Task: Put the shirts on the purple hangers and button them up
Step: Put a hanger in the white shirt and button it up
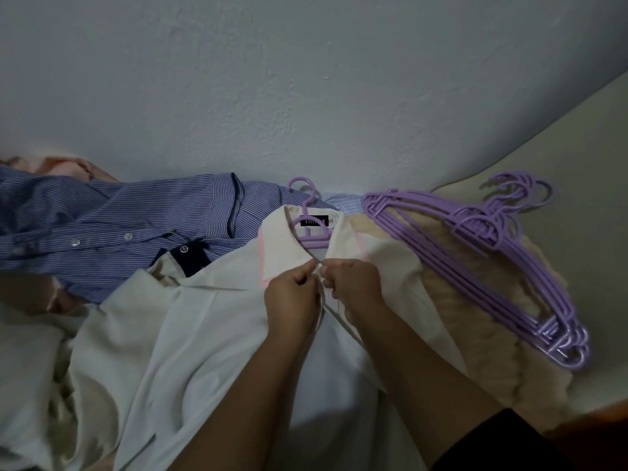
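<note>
Nearest, two bare forearms reach up from the bottom edge of the view over a cream shirt [204, 334] spread flat on a bed [584, 137] covered in pale cream fabric. Both hands meet at the shirt's front just below the collar: the left hand [292, 297] has its fingers curled and pinches the left edge of the placket, while the right hand [353, 287] is likewise curled, pinching the opposite edge, the fingertips of the two almost touching. A dark sleeve shows at the lower right corner. Inside the shirt's neck sits a purple hanger [307, 215], its hook poking out above the collar, beside a black label whose lettering is partly hidden. The collar has a thin pink trim along its edge. Just right of the shirt a fuzzy beige blanket [475, 328] lies bunched, and a stack of spare purple hangers [475, 243] rests on it, nested together with hooks pointing toward the right edge of the bed. To the left, beyond the cream shirt, a blue striped shirt [119, 226] lies crumpled, with white buttons and a dark navy patch showing. Farther left, a bit of pinkish cloth [68, 166] peeks out behind it. Farthest away, a plain, slightly rough pale grey wall [306, 79] rises directly behind the bed in dim light.
</note>
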